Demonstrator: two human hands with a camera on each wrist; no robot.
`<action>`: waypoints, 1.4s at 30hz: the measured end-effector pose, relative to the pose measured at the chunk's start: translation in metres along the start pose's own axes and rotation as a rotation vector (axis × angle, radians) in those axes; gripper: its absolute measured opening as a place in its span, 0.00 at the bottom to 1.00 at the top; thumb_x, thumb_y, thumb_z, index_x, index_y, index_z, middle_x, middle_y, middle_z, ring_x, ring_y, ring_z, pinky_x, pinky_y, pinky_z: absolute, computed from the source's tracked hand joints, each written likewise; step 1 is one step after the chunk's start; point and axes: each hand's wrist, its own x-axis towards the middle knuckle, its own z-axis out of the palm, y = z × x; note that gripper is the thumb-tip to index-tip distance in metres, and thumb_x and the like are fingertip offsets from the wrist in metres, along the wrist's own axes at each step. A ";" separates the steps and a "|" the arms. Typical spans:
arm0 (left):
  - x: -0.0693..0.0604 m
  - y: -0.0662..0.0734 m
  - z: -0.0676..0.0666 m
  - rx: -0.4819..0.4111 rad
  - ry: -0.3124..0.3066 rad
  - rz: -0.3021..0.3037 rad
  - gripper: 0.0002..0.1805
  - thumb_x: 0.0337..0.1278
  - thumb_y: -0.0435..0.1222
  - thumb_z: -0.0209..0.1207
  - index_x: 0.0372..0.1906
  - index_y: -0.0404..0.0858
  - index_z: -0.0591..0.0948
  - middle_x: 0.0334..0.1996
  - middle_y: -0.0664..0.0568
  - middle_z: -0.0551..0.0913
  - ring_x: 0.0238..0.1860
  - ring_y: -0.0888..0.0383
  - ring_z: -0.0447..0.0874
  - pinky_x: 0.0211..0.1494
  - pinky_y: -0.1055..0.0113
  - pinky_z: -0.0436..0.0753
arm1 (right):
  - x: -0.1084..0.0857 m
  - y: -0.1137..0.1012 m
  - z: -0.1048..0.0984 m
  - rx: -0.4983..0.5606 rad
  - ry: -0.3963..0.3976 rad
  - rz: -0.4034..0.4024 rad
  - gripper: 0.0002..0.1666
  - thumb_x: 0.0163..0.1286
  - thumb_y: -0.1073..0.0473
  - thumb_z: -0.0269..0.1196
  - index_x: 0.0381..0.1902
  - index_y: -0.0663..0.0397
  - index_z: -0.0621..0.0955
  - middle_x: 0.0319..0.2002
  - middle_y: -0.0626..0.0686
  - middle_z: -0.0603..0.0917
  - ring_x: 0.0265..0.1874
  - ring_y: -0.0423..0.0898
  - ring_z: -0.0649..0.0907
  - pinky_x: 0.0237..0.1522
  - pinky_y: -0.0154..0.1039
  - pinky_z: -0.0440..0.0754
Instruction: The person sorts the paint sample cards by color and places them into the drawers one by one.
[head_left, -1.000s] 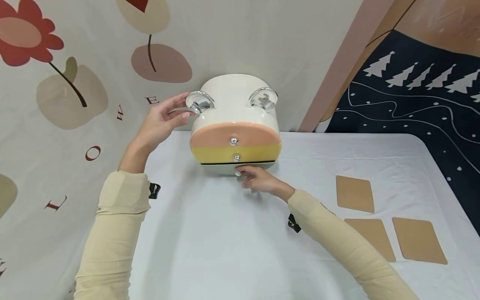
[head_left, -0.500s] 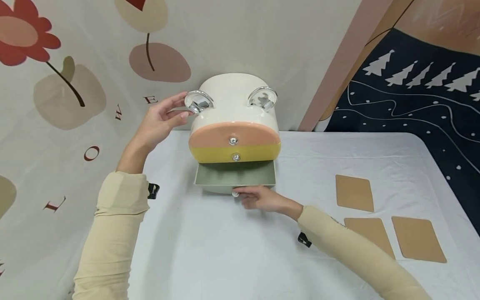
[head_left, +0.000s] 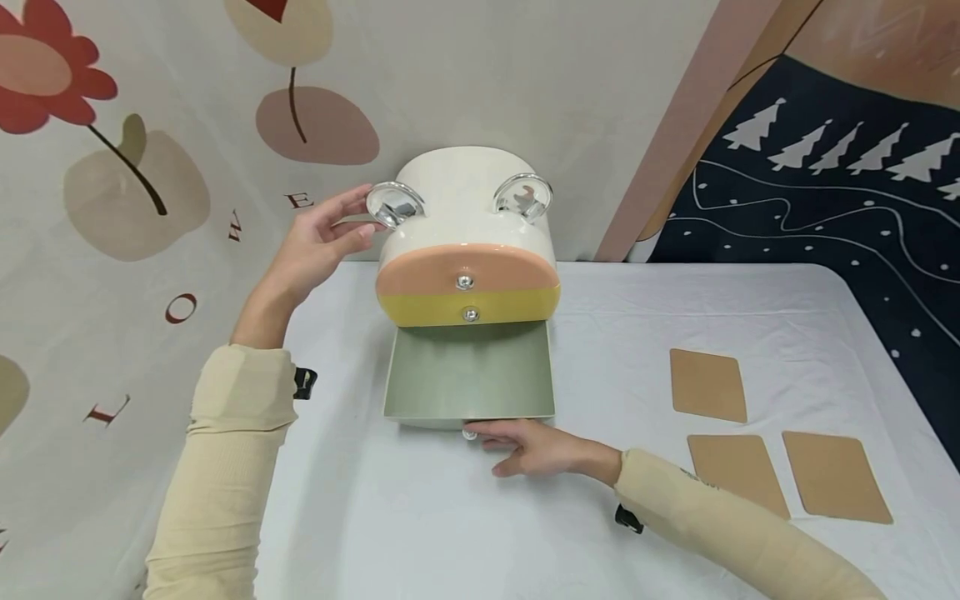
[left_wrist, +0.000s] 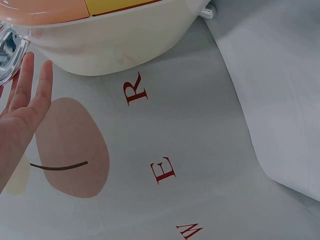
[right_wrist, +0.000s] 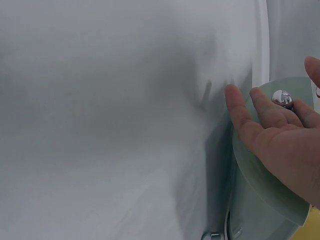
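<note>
A small white cabinet (head_left: 467, 179) stands on the table against the wall, with two round silver-rimmed ears on top and an orange, a yellow and a pale green drawer. Its bottom green drawer (head_left: 471, 375) is pulled far out and looks bare inside. My right hand (head_left: 536, 446) is at the drawer front. In the right wrist view its fingers lie either side of the silver knob (right_wrist: 282, 98), the thumb apart. At the left ear (head_left: 395, 204), my left hand (head_left: 318, 240) rests with fairly straight fingers; the left wrist view shows their tips beside the rim.
Several brown rectangular cards lie on the white tablecloth at the right, among them one card (head_left: 708, 385) farther back and another (head_left: 837, 477) nearer. A patterned wall hanging (head_left: 180, 333) rises at the left and back. A dark tree-print cloth (head_left: 817, 200) is at the right.
The green drawer has gone from nearly closed to far out, moving towards me together with my right hand. My left hand stays at the ear.
</note>
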 end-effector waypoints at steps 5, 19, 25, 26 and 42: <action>0.000 0.000 -0.001 0.016 -0.002 0.003 0.29 0.60 0.30 0.55 0.66 0.41 0.64 0.56 0.43 0.70 0.52 0.56 0.76 0.47 0.75 0.77 | -0.005 0.001 0.006 0.006 -0.011 0.009 0.38 0.58 0.74 0.60 0.66 0.58 0.64 0.65 0.57 0.63 0.60 0.55 0.68 0.58 0.45 0.70; -0.001 0.000 -0.001 0.060 0.003 -0.020 0.29 0.60 0.33 0.55 0.67 0.44 0.64 0.56 0.44 0.70 0.52 0.58 0.76 0.50 0.74 0.77 | -0.023 -0.025 -0.018 0.063 -0.060 -0.037 0.23 0.64 0.71 0.56 0.57 0.69 0.70 0.49 0.64 0.77 0.45 0.54 0.79 0.42 0.38 0.80; 0.000 0.000 -0.001 0.046 0.002 -0.015 0.29 0.60 0.33 0.55 0.66 0.43 0.64 0.56 0.44 0.70 0.52 0.58 0.76 0.49 0.74 0.77 | -0.038 -0.049 -0.051 0.122 0.066 -0.079 0.20 0.65 0.69 0.54 0.54 0.75 0.70 0.44 0.64 0.79 0.44 0.58 0.79 0.48 0.49 0.78; 0.000 0.000 0.000 0.043 0.003 -0.015 0.29 0.60 0.32 0.55 0.66 0.43 0.64 0.56 0.44 0.70 0.51 0.59 0.76 0.49 0.74 0.77 | -0.041 -0.051 -0.057 0.126 0.095 -0.087 0.20 0.66 0.69 0.53 0.54 0.76 0.70 0.44 0.65 0.79 0.44 0.59 0.79 0.48 0.50 0.78; -0.001 0.001 0.001 -0.045 0.000 -0.006 0.29 0.59 0.29 0.55 0.66 0.40 0.64 0.54 0.43 0.70 0.50 0.58 0.76 0.48 0.75 0.77 | -0.128 -0.012 -0.167 0.072 0.639 -0.002 0.17 0.68 0.63 0.55 0.52 0.68 0.71 0.39 0.47 0.82 0.40 0.42 0.80 0.42 0.33 0.80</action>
